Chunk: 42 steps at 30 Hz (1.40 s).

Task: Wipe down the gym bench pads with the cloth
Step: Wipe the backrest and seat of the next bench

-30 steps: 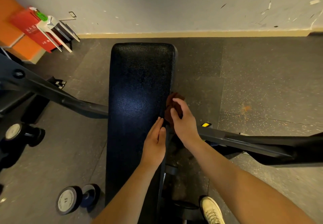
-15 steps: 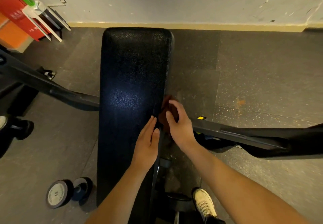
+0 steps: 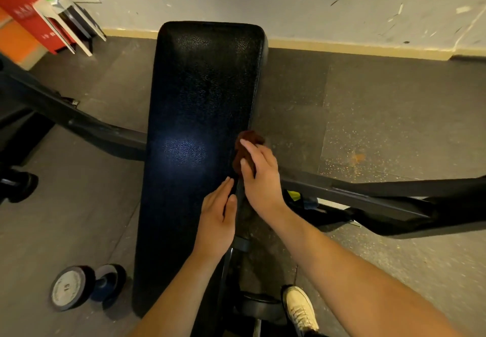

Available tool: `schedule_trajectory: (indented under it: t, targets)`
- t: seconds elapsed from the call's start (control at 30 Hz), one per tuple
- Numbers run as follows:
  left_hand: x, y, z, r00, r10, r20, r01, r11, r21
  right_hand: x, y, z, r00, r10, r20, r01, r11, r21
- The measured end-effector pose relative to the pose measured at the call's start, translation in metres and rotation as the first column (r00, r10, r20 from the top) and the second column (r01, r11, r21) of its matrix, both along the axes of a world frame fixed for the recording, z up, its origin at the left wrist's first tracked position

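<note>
Red box: far left by the wall, with a white stand just beside it.
Dumbbell: on the floor at lower left, near the pad's near corner, one end cap facing up.
Left bar: black, runs in from the left edge and passes under the pad.
Pad: long, black and textured, running away toward the wall, with a patch of glare at its middle.
Left hand: flat on the pad near its right edge, fingers straight and together, holding nothing.
Cloth: brown and bunched, against the pad's right edge about midway along.
Right hand: just beside the left hand, fingers and thumb curled over the cloth, pressing it to the pad's side.
Shoe: white, on the floor right of the pad's near end.
Right bar: black, runs out to the right edge.
</note>
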<state>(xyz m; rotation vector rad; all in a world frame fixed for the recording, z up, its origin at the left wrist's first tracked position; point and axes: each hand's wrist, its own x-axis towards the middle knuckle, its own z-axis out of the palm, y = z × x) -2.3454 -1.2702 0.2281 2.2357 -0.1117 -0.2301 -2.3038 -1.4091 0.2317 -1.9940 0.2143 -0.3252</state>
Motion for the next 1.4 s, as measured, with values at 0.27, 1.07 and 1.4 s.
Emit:
schedule_trajectory:
  t: [0.27, 1.07, 1.4]
  targets:
    - [-0.016, 0.018, -0.026, 0.996, 0.088, -0.005, -0.088, 0.986, -0.141, -0.023, 0.026, -0.029, 0.972, 0.223, -0.068, -0.231, 0.876, -0.424]
    - [-0.061, 0.020, -0.132, 0.856, 0.228, 0.463, -0.187, 0.973, -0.134, -0.050, 0.024, -0.099, 0.936, 0.163, 0.313, -0.125, 0.982, -0.139]
    - [-0.073, 0.023, -0.170, 0.661, 0.168, 0.731, -0.132, 0.985, -0.106, -0.093, 0.057, -0.184, 0.881, 0.238, 0.410, -0.272, 0.962, 0.025]
